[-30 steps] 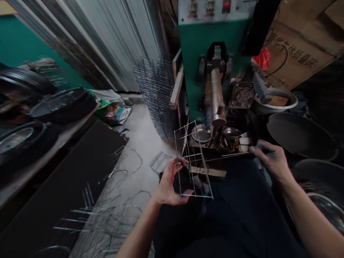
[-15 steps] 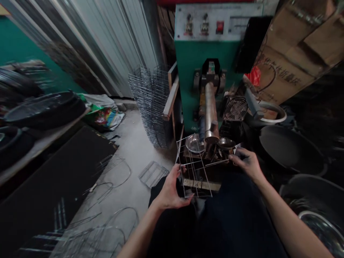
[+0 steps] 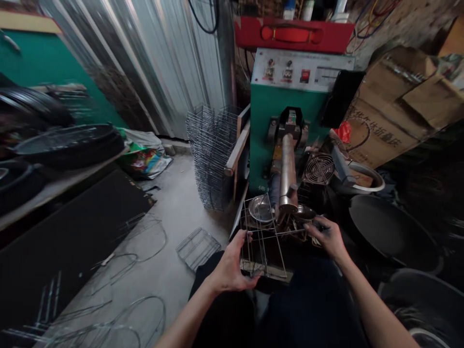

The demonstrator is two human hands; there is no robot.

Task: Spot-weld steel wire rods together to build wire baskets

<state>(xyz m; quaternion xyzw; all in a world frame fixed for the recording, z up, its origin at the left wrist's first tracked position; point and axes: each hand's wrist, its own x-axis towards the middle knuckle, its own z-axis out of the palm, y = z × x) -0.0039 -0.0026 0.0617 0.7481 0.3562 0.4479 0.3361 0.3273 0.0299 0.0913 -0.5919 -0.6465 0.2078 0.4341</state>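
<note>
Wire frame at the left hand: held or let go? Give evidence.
Held: the left hand grips the wire frame at its left side. Whether anything below also supports it, cannot tell.

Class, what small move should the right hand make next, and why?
Perhaps ease the wire rod against the wire frame: the right hand pinches the rod's outer end, the left hand holds the frame, and the two overlap in view, though contact cannot be told.

Can read Chinese on cardbd box point(image 3: 402, 108).
Says 午休折叠床 in dk print, w/ 1st chars less clear. Also shows sm. white chars low on green machine point(image 3: 263, 125), illegible; blurred mkgs on control panel point(image 3: 296, 72).
</note>
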